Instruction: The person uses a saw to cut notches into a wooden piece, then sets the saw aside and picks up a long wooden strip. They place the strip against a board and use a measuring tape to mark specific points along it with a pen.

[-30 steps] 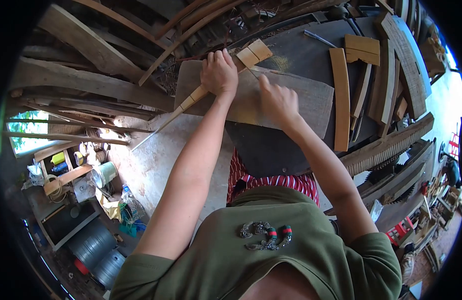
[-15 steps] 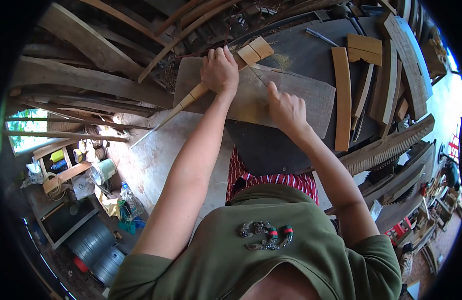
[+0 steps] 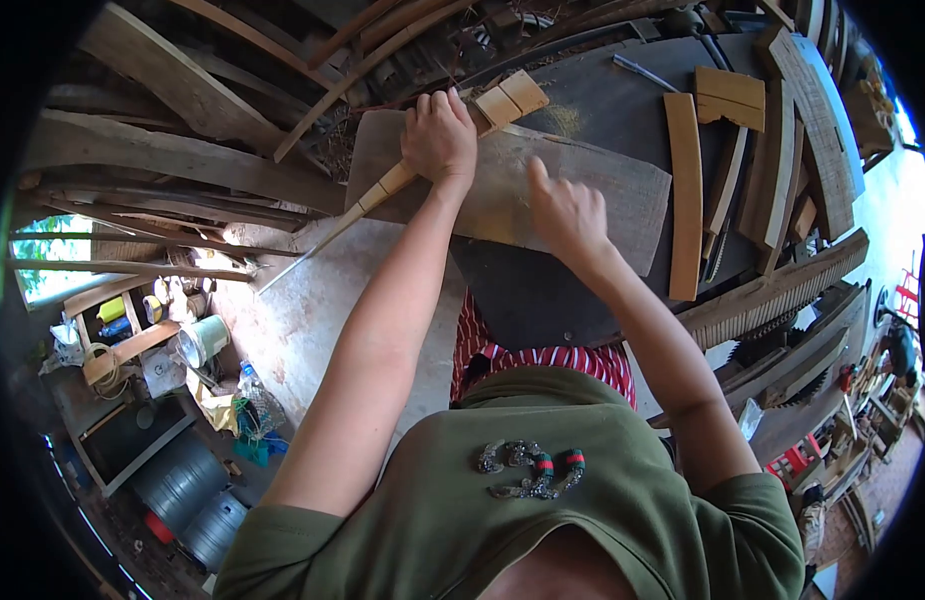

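Note:
A long, narrow strip of wood [image 3: 382,190], with dark lines across it, slants over the weathered board [image 3: 622,210] on the bench. My left hand [image 3: 439,140] is wrapped around the strip, pressing it against the board's left part. The strip's wider end [image 3: 512,98] pokes out past my knuckles. To the right, my right hand [image 3: 570,212] is closed in a fist above the board, thumb along the top. It grips a thin-bladed hand tool, whose blade barely shows now and whose handle is hidden in my palm.
Sawdust [image 3: 560,120] lies on the dark bench top [image 3: 622,100]. A curved wood piece [image 3: 686,200], a notched block [image 3: 730,97] and several offcuts lie on the right. Timber [image 3: 172,150] is stacked at left; a bucket [image 3: 204,340] stands on the floor below.
My right hand has shifted slightly up and left, toward the wood strip. The thin blade seen earlier between hand and strip is hard to see now. My left hand stays in place.

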The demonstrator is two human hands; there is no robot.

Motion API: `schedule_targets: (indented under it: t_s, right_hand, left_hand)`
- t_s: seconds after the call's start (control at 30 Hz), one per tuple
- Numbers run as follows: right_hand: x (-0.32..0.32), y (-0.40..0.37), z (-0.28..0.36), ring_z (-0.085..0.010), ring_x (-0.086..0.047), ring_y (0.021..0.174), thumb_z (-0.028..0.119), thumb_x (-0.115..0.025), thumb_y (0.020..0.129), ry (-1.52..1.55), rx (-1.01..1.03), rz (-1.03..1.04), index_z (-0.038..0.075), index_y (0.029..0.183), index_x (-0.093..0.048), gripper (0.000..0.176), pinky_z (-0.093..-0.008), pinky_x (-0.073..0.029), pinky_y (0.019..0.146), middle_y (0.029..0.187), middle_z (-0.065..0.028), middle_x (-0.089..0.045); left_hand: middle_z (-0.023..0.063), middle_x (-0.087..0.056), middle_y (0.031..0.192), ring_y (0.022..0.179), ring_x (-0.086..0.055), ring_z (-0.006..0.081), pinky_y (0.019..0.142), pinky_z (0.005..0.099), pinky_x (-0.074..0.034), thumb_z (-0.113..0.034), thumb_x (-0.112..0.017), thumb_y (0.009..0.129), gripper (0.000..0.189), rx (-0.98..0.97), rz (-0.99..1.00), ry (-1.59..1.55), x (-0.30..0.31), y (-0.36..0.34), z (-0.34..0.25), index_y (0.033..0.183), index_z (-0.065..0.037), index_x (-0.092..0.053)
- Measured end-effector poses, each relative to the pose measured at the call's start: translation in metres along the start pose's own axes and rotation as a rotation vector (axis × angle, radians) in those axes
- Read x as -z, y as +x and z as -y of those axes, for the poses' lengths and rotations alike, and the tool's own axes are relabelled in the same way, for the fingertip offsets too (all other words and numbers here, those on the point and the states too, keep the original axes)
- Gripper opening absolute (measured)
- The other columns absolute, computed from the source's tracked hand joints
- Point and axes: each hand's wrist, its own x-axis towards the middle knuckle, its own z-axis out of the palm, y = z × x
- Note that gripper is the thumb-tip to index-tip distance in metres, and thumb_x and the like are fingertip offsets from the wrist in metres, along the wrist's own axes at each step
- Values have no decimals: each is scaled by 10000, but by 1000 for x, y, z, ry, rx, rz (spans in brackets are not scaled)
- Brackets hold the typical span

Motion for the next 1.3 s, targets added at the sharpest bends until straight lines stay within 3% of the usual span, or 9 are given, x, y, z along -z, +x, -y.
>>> schedule_targets:
  t_s: [0.1, 0.43, 0.6, 0.7, 0.8, 0.87, 0.93, 1.07, 1.3]
  right_hand:
    - [-17, 48, 8, -407, -709, 718, 130, -542, 894, 110, 3, -131, 85, 1086, -481, 206, -533, -538, 607, 759, -204, -701]
    - [2, 3, 0, -359, -737, 762, 115, -530, 898, -5, -36, 65, 75, 1040, -526, 148, -471, -575, 648, 816, -187, -730]
    - [-11, 53, 11, -354, -738, 754, 129, -550, 889, 26, 22, -137, 62, 1036, -527, 163, -463, -575, 636, 792, -178, -728]
    - [0, 30, 5, -349, -740, 761, 121, -539, 897, 14, 42, -109, 66, 1011, -533, 127, -453, -575, 635, 791, -181, -728]
    - [2, 4, -6, -390, -716, 724, 117, -530, 894, 64, -16, 3, 74, 1023, -486, 143, -516, -551, 609, 738, -189, -697]
    - [-2, 21, 3, -393, -715, 728, 113, -525, 898, 58, -16, 6, 71, 1020, -490, 134, -514, -552, 614, 737, -186, -693]
    - [-15, 54, 8, -403, -711, 726, 106, -525, 899, 102, 36, -181, 73, 1016, -489, 126, -521, -548, 613, 730, -191, -686]
    - [-12, 46, 5, -349, -739, 733, 145, -515, 918, 12, 42, -164, 81, 1002, -544, 110, -450, -573, 611, 757, -171, -722]
    - [-2, 11, -1, -357, -736, 725, 143, -522, 909, 4, -36, -5, 86, 1006, -533, 114, -466, -567, 593, 766, -179, -721]
  left_hand:
    - [36, -656, 868, 837, -658, 270, 682, 435, -550, -341, -523, 995, 313, 3, -5, -1, 1, 4, -1, 820, -120, -658]
    - [43, -655, 880, 858, -660, 267, 689, 444, -547, -346, -521, 995, 313, 22, 8, 0, 2, 0, -1, 827, -120, -655]
    - [42, -654, 878, 849, -659, 268, 690, 441, -547, -340, -529, 990, 300, 51, 7, 2, 3, 2, -4, 826, -123, -656]
    - [41, -655, 881, 849, -659, 266, 686, 444, -546, -341, -525, 991, 302, 29, -20, -21, -2, 2, -2, 825, -127, -657]
    - [64, -665, 899, 876, -663, 309, 691, 465, -550, -361, -481, 1014, 357, 53, 33, -23, 3, 2, -5, 831, -105, -650]
    - [43, -659, 889, 855, -661, 265, 681, 449, -545, -348, -518, 995, 307, 35, 27, 9, 0, 0, -2, 830, -130, -659]
    - [38, -661, 890, 855, -660, 266, 684, 452, -546, -346, -518, 995, 310, 28, 5, -8, -1, 2, -2, 826, -128, -658]
    - [34, -663, 890, 854, -660, 270, 687, 454, -547, -342, -521, 992, 308, 74, -3, -12, -1, 2, -8, 823, -125, -660]
    - [47, -662, 870, 843, -660, 281, 686, 446, -548, -332, -539, 978, 292, 21, 0, -20, 0, 3, -4, 824, -117, -662]
